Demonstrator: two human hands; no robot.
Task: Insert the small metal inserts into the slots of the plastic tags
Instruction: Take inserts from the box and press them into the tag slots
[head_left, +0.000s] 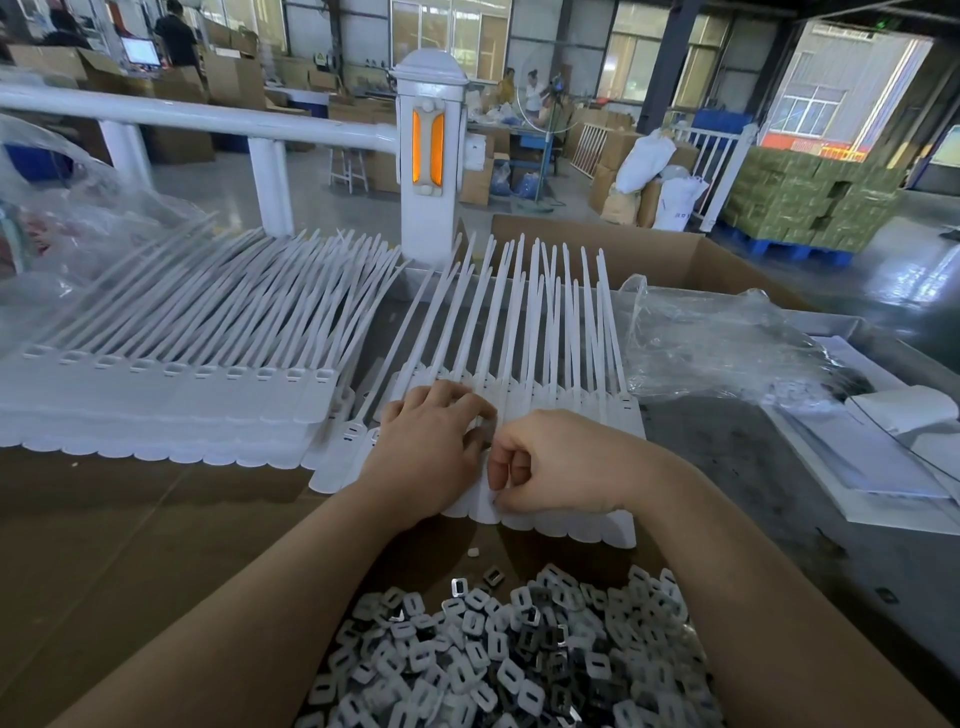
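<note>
Centrally on the brown cardboard-covered bench (130, 519), a joined strip of white plastic tags with long thin tails (524, 364) lies flat, its rounded label ends toward the near edge and its tails fanning toward the far edge. Both bare hands are on this strip. The left hand (431, 447) rests palm down on the tag heads, its fingers (447, 397) spread and only lightly bent, pressing the strip against the bench. The right hand (550, 462) sits just beside it, touching it at the thumb side, with fingers (506, 467) curled tightly inward over the tag bodies; something small and dark shows at the fingertips where the 2 hands meet, but whether it is an insert being pinched cannot be told. At the near edge, between the 2 forearms, a loose heap of small square metal inserts with slotted grey-white faces (519, 660) is spread on the bench, close to the strip but not touching it. A second, larger stack of white plastic tag strips (171, 384) lies toward the left edge, just beside the worked strip. Crumpled clear plastic bags (727, 343) lie toward the right edge, with an open brown cardboard box (649, 254) beyond the far edge.
</note>
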